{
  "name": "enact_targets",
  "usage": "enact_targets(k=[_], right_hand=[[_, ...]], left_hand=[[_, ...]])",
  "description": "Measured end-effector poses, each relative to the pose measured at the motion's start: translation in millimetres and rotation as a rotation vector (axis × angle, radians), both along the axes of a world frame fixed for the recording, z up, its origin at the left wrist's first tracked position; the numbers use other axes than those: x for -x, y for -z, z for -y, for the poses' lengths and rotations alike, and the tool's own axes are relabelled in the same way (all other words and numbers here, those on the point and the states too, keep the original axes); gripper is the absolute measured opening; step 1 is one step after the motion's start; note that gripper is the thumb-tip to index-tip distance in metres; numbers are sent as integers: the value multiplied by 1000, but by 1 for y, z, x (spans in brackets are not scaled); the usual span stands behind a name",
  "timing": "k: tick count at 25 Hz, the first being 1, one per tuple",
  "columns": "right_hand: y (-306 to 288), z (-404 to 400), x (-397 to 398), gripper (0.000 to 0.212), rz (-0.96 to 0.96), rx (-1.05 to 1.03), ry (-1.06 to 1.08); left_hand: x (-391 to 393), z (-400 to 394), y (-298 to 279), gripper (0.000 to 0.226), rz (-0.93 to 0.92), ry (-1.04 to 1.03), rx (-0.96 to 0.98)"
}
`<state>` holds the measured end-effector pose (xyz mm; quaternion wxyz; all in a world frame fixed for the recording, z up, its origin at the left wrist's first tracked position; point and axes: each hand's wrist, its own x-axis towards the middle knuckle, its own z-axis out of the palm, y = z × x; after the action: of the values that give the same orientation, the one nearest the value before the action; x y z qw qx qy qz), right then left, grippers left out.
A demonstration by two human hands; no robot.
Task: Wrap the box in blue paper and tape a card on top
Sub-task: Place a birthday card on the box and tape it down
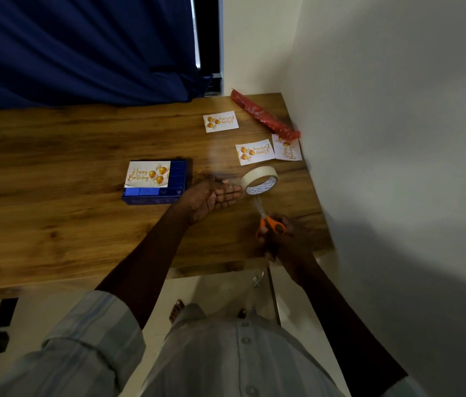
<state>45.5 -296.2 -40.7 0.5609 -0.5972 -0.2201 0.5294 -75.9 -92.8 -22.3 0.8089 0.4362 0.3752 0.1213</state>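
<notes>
The box (pixel 177 179), wrapped in blue paper, lies on the wooden table (pixel 54 196) with a "Happy Birthday" card (pixel 147 174) on its top. My left hand (pixel 211 197) hovers just right of the box, palm up, fingers stretched toward a roll of masking tape (pixel 259 179) standing on edge; whether the fingertips touch the roll is unclear. My right hand (pixel 280 239) grips orange-handled scissors (pixel 269 222), blades pointing up at the tape roll.
Three spare birthday cards (pixel 221 121) (pixel 254 153) (pixel 287 147) lie at the back right. A red wrapped roll (pixel 263 114) rests against the white wall (pixel 397 138). A blue curtain (pixel 83 47) hangs behind the table. The table's right edge is close to my right hand.
</notes>
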Motion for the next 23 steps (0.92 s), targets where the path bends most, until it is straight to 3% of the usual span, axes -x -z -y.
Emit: enact_targets(k=[2, 4, 6, 8, 12, 16, 19, 23], right_hand=[[0, -3, -1, 31, -301, -88, 26], [-1, -10, 1, 46, -586, -103, 35], [1, -16, 0, 55, -697, -139, 19], [3, -22, 1, 55, -659, -145, 5], [-5, -30, 6, 31, -408, -19, -71], [-8, -42, 6, 37, -91, 105, -160], [-4, -48, -2, 28, -39, 102, -168], [-5, -55, -9, 33, -36, 96, -189]], left_hand=[[-2, 1, 1, 20, 8, -12, 16], [-4, 1, 3, 23, 6, -22, 23], [-5, 0, 3, 26, 2, -34, 32], [-6, -1, 3, 31, 2, -36, 31], [-8, -1, -4, 30, -9, -42, 42], [-9, -2, -8, 22, -7, -49, 58], [-10, -3, -7, 24, -30, -53, 55], [-12, -4, -7, 25, -44, -69, 65]])
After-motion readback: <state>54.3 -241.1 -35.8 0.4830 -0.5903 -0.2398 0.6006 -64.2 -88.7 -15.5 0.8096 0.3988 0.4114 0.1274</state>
